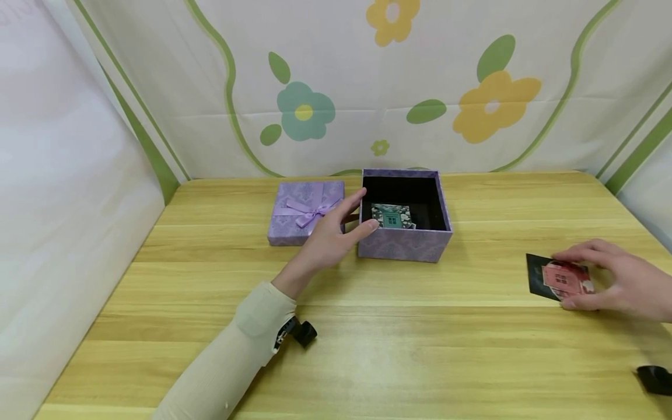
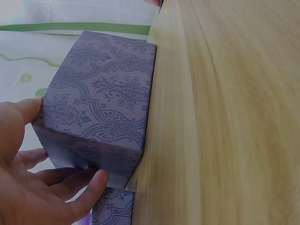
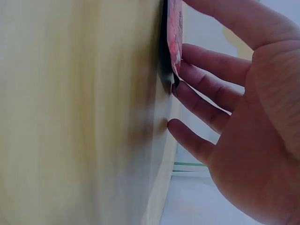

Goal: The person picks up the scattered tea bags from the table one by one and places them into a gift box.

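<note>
A purple patterned box (image 1: 404, 245) stands without its lid, its black inside showing. My left hand (image 1: 331, 233) rests at its near left corner, thumb on the front rim and fingers along the left side; the left wrist view shows these fingers (image 2: 96, 187) against the box wall. Inside the box lies a flat green-and-floral packet (image 1: 391, 216), with a light edge of something beside it. To the right, my right hand (image 1: 619, 280) holds a small flat black-and-red packet (image 1: 562, 279) by opposite edges between thumb and fingers, low over the table. Only part of this packet (image 3: 175, 37) appears in the right wrist view.
The matching purple lid (image 1: 296, 224) with a ribbon bow lies left of the box, partly behind my left hand. A wooden table (image 1: 399, 350) bears everything. White cloth (image 1: 357, 70) printed with flowers hangs behind it and at the sides.
</note>
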`<action>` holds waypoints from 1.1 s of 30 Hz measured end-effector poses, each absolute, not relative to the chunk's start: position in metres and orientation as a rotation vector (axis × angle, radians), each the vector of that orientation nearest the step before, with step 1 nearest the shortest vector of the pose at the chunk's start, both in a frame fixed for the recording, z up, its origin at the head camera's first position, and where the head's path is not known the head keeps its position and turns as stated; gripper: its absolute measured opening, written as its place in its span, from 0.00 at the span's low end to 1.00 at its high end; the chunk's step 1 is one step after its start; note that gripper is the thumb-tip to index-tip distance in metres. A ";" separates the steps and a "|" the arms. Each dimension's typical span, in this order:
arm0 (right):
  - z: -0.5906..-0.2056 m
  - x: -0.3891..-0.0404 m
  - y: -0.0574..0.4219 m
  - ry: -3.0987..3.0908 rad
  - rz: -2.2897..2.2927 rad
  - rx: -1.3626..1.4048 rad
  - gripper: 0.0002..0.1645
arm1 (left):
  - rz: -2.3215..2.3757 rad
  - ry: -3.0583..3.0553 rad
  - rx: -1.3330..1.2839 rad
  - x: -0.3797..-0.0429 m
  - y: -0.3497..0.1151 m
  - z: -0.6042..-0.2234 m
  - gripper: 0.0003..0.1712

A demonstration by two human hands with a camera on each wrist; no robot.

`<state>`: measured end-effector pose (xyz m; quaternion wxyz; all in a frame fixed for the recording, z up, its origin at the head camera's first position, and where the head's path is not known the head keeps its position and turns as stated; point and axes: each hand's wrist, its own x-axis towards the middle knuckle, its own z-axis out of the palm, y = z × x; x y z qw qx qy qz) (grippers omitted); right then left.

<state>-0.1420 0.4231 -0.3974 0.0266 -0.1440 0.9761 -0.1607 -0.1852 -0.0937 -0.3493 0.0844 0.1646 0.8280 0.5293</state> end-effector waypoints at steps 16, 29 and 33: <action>-0.397 -0.141 0.426 3.051 -0.469 -0.473 0.48 | 1.579 2.472 0.487 -0.186 -0.094 -0.350 0.43; -0.384 -0.151 0.399 3.064 -0.396 -0.568 0.42 | 1.590 2.463 0.489 -0.187 -0.093 -0.351 0.43; -0.381 -0.157 0.391 3.040 -0.397 -0.559 0.42 | 1.593 2.463 0.484 -0.187 -0.093 -0.351 0.43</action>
